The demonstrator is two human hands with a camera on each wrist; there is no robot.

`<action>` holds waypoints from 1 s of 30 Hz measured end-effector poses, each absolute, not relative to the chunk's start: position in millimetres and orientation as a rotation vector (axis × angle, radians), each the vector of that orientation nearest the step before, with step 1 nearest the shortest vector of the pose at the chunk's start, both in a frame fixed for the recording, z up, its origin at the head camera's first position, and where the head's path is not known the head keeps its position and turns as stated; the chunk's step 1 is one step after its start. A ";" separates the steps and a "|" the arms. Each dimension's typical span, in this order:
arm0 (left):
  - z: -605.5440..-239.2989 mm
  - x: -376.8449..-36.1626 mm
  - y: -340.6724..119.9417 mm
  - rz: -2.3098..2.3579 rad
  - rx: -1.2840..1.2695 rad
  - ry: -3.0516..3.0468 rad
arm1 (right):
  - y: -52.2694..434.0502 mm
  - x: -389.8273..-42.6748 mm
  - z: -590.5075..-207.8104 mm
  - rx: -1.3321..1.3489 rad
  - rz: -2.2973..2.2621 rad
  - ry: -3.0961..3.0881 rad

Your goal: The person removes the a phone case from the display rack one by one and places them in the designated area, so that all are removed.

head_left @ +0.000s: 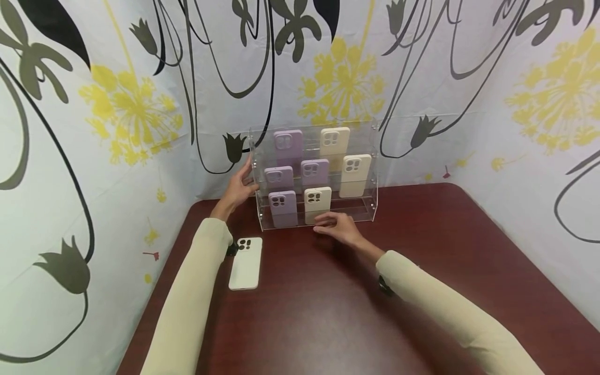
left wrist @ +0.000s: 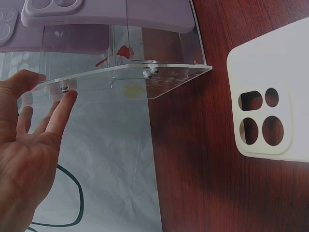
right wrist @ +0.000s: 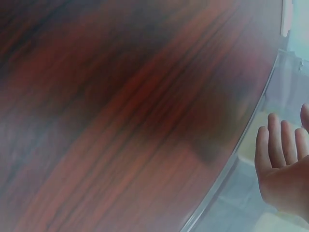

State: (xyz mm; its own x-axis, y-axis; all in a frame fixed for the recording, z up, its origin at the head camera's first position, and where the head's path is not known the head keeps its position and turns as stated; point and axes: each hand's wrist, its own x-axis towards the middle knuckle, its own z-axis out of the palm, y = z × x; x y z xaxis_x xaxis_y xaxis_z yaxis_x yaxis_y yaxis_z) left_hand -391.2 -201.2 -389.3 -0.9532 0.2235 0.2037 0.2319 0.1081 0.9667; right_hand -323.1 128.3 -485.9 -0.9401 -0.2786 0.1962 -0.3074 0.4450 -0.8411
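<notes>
your left hand (head_left: 240,186) is up against the left end wall of the clear acrylic rack (head_left: 370,208), fingers straight and spread, and in the left wrist view your fingertips (left wrist: 67,96) are just touching the edge of that side panel beside a small screw. nothing is pinched there, just an open palm against the plastic. your right hand (head_left: 338,226) sits low at the front of the rack, fingers relaxed and extended toward the bottom shelf, holding nothing; the right wrist view shows the fingers straight and close together over the rack's front edge, though that picture is blurred. the rack stands at the back of the dark red table (head_left: 459,250), near the flowered backdrop (head_left: 117,104). it carries seven phone cases on three tiers: a purple case (head_left: 283,208) and a cream case (head_left: 317,204) side by side on the bottom tier, right above your right hand, with more purple ones to the left and cream ones to the right above. a loose white case (head_left: 246,263) lies flat on the table, camera holes up, just beside your left forearm and well apart from the rack.
</notes>
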 end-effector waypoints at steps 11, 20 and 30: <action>-391.2 -392.9 -201.9 -1.999 -0.478 -2.357 | 150.2 -329.9 -479.8 0.517 1.465 -2.642; -401.2 -400.2 -203.8 -1.922 -0.465 -2.381 | 162.1 -334.6 -473.3 0.454 1.443 -2.631; -400.1 -400.0 -203.2 -1.953 -0.490 -2.356 | 168.5 -343.9 -460.6 0.463 1.545 -2.541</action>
